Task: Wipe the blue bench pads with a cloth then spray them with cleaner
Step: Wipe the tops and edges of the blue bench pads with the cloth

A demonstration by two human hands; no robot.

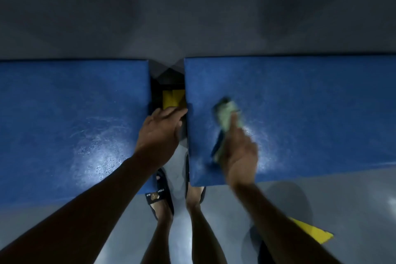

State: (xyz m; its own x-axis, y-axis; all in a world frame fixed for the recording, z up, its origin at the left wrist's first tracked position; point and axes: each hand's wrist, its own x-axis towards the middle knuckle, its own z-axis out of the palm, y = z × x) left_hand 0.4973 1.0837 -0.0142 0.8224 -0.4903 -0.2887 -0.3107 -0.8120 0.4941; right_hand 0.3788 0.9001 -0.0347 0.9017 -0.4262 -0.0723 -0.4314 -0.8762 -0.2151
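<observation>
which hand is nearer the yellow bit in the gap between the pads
Left. The left hand reaches just below the yellow part; the right hand wipes the right pad with the cloth.

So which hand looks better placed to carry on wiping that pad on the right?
The right hand, probably. It already presses the cloth onto the right blue pad. The left hand rests at the gap between the pads, at the left pad's edge, with no cloth.
</observation>
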